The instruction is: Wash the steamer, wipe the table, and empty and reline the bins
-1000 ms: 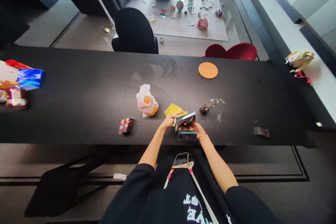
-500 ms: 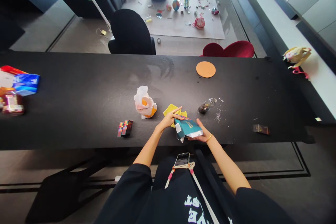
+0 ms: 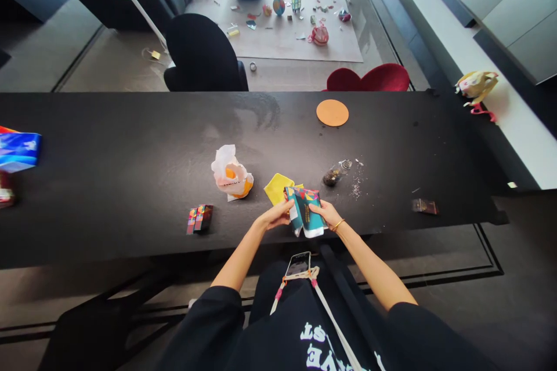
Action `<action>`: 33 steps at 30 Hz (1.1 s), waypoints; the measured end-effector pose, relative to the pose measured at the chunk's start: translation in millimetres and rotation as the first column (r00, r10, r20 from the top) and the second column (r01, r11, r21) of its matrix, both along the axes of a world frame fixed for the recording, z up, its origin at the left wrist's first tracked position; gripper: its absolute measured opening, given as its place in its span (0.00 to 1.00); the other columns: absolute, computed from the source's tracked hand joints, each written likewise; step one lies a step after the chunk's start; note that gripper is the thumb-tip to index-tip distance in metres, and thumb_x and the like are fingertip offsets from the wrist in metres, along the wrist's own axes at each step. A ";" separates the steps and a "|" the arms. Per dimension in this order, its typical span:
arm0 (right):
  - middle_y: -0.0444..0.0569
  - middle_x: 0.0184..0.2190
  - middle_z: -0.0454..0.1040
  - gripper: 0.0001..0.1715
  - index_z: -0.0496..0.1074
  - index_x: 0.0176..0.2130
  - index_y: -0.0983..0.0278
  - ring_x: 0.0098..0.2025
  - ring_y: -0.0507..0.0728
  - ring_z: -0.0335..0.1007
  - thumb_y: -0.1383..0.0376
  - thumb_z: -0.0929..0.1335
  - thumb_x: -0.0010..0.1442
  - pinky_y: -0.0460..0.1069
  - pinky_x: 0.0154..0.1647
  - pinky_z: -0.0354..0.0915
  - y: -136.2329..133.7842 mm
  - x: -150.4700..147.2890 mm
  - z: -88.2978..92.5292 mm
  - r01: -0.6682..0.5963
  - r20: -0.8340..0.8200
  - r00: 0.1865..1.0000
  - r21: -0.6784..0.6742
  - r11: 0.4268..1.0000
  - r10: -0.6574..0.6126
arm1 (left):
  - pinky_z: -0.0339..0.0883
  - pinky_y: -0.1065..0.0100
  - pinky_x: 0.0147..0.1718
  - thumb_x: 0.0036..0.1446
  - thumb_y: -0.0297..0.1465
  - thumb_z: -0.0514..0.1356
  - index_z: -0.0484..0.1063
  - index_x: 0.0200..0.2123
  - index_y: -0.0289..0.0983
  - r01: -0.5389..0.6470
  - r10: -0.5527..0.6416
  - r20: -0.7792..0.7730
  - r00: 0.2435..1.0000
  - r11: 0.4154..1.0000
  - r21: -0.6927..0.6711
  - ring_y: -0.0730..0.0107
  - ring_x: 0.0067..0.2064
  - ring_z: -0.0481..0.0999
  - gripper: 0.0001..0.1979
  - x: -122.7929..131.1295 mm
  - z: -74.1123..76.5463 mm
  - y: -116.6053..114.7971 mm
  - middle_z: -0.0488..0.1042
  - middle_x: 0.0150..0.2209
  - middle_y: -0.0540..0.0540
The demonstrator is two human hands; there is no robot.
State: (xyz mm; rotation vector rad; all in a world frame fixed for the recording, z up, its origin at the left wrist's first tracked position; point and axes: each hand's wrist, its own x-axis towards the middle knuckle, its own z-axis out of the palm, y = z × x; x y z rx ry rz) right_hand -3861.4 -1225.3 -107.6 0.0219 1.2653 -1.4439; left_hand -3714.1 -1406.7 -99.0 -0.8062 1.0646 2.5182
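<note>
Both of my hands grip a teal cardboard box [image 3: 307,214] with a colourful patterned top, held above the table's near edge. My left hand [image 3: 277,214] is closed on its left side, and my right hand [image 3: 327,213] pinches its right side with the thumb on the front face. The box's lower edge looks torn or open, showing white. Just behind it lies a yellow cloth [image 3: 278,188], partly covered by the box. To the right, a glass bottle [image 3: 335,175] with dark contents lies on its side, white crumbs [image 3: 357,182] scattered next to it.
A crumpled white and orange plastic bag [image 3: 232,177] and small patterned boxes [image 3: 200,218] are on the left. An orange round mat [image 3: 332,112] lies at the back, a small dark packet [image 3: 425,206] at right. The black table [image 3: 130,156] spans the view. A phone [image 3: 299,264] hangs at my waist.
The box has been turned so its patterned face shows more upright. My left hand moved from its top to its left side; my right thumb now presses its front. The view shifted slightly.
</note>
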 end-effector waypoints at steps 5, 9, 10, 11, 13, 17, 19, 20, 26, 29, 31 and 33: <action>0.50 0.36 0.81 0.24 0.75 0.44 0.65 0.35 0.58 0.78 0.60 0.76 0.48 0.56 0.45 0.73 -2.7 9.3 10.4 0.002 0.063 0.998 -0.045 0.999 0.001 | 0.75 0.60 0.41 0.52 0.40 0.66 0.65 0.56 0.36 -0.102 0.107 -0.068 0.992 0.992 0.074 0.60 0.44 0.80 0.30 2.5 5.5 16.7 0.78 0.47 0.39; 0.53 0.41 0.80 0.27 0.73 0.48 0.66 0.39 0.58 0.78 0.60 0.76 0.49 0.57 0.50 0.70 4.9 9.2 24.5 -0.136 0.168 0.974 -0.110 0.985 0.154 | 0.74 0.60 0.44 0.51 0.39 0.67 0.65 0.56 0.36 -0.141 0.143 -0.049 0.988 0.989 0.053 0.59 0.45 0.79 0.31 10.1 17.0 18.7 0.78 0.47 0.40; 0.52 0.42 0.80 0.28 0.73 0.49 0.65 0.39 0.58 0.78 0.60 0.76 0.49 0.57 0.50 0.70 5.9 8.9 26.3 -0.148 0.153 0.974 -0.117 0.982 0.165 | 0.74 0.60 0.44 0.51 0.39 0.67 0.65 0.57 0.36 -0.140 0.141 -0.027 0.990 0.990 0.035 0.59 0.46 0.79 0.32 11.3 20.0 19.8 0.77 0.48 0.39; 0.52 0.42 0.79 0.28 0.73 0.49 0.65 0.40 0.57 0.78 0.60 0.76 0.48 0.57 0.51 0.70 6.3 8.6 27.3 -0.146 0.113 0.981 -0.117 0.982 0.160 | 0.73 0.59 0.45 0.51 0.40 0.67 0.65 0.57 0.36 -0.131 0.131 -0.007 0.991 0.991 0.015 0.58 0.46 0.79 0.32 12.0 23.1 21.0 0.77 0.48 0.39; 0.50 0.42 0.79 0.28 0.74 0.48 0.65 0.40 0.57 0.77 0.61 0.77 0.47 0.56 0.51 0.69 5.5 8.5 27.1 -0.129 0.015 0.991 -0.108 0.986 0.132 | 0.72 0.58 0.48 0.49 0.40 0.68 0.66 0.57 0.35 -0.087 0.087 -0.001 0.996 0.996 -0.016 0.55 0.48 0.78 0.34 12.0 28.7 23.2 0.77 0.49 0.37; 0.47 0.40 0.80 0.32 0.73 0.50 0.63 0.40 0.57 0.77 0.63 0.77 0.45 0.56 0.50 0.70 1.3 8.8 23.4 -0.047 -0.007 0.999 -0.137 0.989 0.046 | 0.71 0.57 0.49 0.45 0.35 0.71 0.70 0.53 0.31 -0.062 0.060 -0.037 0.998 0.997 -0.054 0.52 0.48 0.78 0.32 6.1 34.2 24.7 0.77 0.47 0.35; 0.46 0.37 0.80 0.32 0.74 0.49 0.63 0.38 0.57 0.77 0.64 0.78 0.43 0.55 0.47 0.71 0.0 7.7 21.5 0.010 0.041 0.999 -0.149 0.989 -0.004 | 0.74 0.58 0.44 0.44 0.33 0.70 0.71 0.50 0.31 -0.080 0.079 -0.015 0.997 0.994 -0.079 0.55 0.43 0.80 0.29 1.4 32.5 24.9 0.79 0.44 0.36; 0.46 0.35 0.80 0.31 0.74 0.47 0.64 0.36 0.57 0.78 0.64 0.78 0.42 0.54 0.46 0.71 0.0 6.9 20.4 0.029 0.063 0.998 -0.154 0.988 -0.020 | 0.75 0.60 0.40 0.44 0.33 0.70 0.71 0.49 0.31 -0.086 0.085 -0.006 0.996 0.992 -0.090 0.57 0.40 0.80 0.28 -0.9 30.6 25.4 0.79 0.43 0.37; 0.46 0.31 0.80 0.23 0.76 0.41 0.66 0.30 0.52 0.76 0.65 0.78 0.42 0.47 0.37 0.71 10.8 8.9 3.3 0.053 0.191 0.981 -0.213 0.976 -0.012 | 0.75 0.64 0.37 0.41 0.32 0.71 0.74 0.43 0.33 -0.153 0.146 -0.064 0.987 0.981 -0.122 0.63 0.36 0.80 0.24 -7.2 10.9 35.9 0.79 0.39 0.41; 0.43 0.29 0.78 0.20 0.75 0.39 0.65 0.29 0.51 0.74 0.67 0.77 0.44 0.47 0.36 0.71 16.3 13.5 -9.7 0.106 0.260 0.964 -0.200 0.974 -0.051 | 0.73 0.64 0.41 0.38 0.32 0.72 0.77 0.39 0.31 -0.198 0.181 -0.110 0.977 0.966 -0.164 0.60 0.38 0.79 0.22 -7.3 1.7 40.1 0.79 0.36 0.40; 0.41 0.26 0.77 0.16 0.74 0.35 0.65 0.27 0.51 0.73 0.65 0.77 0.45 0.48 0.37 0.71 16.6 14.5 -11.4 0.126 0.313 0.948 -0.187 0.974 -0.062 | 0.72 0.61 0.43 0.38 0.34 0.72 0.77 0.39 0.30 -0.221 0.201 -0.129 0.971 0.960 -0.171 0.55 0.41 0.79 0.22 -9.2 -2.7 38.5 0.80 0.37 0.38; 0.43 0.30 0.78 0.17 0.73 0.37 0.63 0.32 0.53 0.75 0.58 0.75 0.49 0.52 0.41 0.71 14.6 14.7 -4.8 0.140 0.382 0.923 -0.206 0.968 -0.051 | 0.71 0.57 0.48 0.40 0.38 0.70 0.77 0.42 0.31 -0.318 0.299 -0.130 0.945 0.932 -0.173 0.51 0.46 0.78 0.25 -13.0 -6.4 34.1 0.79 0.41 0.37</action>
